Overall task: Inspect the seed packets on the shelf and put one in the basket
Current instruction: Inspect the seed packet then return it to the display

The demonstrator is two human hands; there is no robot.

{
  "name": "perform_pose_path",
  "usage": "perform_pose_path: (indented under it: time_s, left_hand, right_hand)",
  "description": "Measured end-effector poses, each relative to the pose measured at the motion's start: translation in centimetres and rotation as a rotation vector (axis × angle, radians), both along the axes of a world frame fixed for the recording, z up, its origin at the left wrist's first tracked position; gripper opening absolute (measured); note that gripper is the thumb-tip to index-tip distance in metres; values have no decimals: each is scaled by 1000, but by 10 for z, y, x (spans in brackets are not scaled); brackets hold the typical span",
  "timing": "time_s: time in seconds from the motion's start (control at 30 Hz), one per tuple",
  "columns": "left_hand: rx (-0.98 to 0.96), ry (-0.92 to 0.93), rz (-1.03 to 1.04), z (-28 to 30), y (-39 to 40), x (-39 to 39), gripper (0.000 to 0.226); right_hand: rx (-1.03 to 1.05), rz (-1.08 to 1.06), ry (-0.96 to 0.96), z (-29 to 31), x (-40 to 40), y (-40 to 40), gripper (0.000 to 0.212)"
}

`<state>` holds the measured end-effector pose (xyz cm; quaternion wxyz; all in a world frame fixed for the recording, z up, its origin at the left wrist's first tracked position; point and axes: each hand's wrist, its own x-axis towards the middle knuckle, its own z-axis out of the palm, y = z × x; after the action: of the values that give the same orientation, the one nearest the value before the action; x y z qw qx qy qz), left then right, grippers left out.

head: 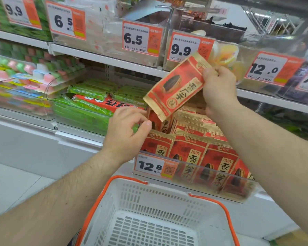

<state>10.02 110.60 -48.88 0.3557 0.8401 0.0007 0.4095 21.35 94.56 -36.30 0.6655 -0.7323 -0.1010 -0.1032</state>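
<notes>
We hold one red and gold seed packet (pixel 176 87) up in the air with our right hand (pixel 219 86), fingers and thumb pinching its top edge at about one o'clock from the picture's centre. The packet hangs tilted, its top corner toward the upper right and its bottom corner pointing down to the left, with a dark sunflower seed printed on its face. It is clear of the shelf bin and well above the basket.

Our left hand (pixel 126 132) sits at nine o'clock of that bottom corner, near it but not touching. Its fingers are loosely curled with the thumb forward, gripping nothing, hovering at the back left corner of the packet stock.

Below the lifted packet, at six o'clock, the other seed packets (pixel 199 153) stand upright in rows inside a clear bin (pixel 220 192) on the shelf. A price tag (pixel 154 166) reading 12.8 is fixed to the bin's front left.

At six o'clock in the frame is the white basket (pixel 160 201) with its orange handle (pixel 94 206), directly beneath our forearms; its slotted floor shows nothing lying in it.

At nine o'clock of the left hand lies a bin of green packets (pixel 82 110).
</notes>
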Motion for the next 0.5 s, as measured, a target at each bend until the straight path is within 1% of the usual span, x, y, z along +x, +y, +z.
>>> perform_pose_path:
  time_s: [0.07,0.1,0.17,0.27,0.3,0.37,0.43,0.5]
  left_hand:
    - [-32,-101,33,7,-4,-4,33]
    - [-41,-161,38,12,-7,-7,26]
    - [-44,-264,38,23,-12,-13,19]
    - [-111,-346,13,40,-20,-20,21]
    - [-155,-340,-4,46,-24,-22,20]
    - [-267,-261,-72,58,-37,-29,14]
    - [-412,-121,-191,67,-56,-39,5]
    - [-539,18,-295,65,-77,-48,8]
  right_hand:
    - [161,47,114,4,-9,-9,16]
    - [193,74,148,5,-14,-13,16]
    - [204,130,158,6,-29,-20,16]
    - [170,198,90,6,-52,-34,21]
    - [117,215,56,6,-59,-39,24]
    - [12,265,-4,2,-72,-49,28]
    - [-75,307,-67,-7,-83,-59,30]
    - [-167,330,-107,-17,-93,-67,31]
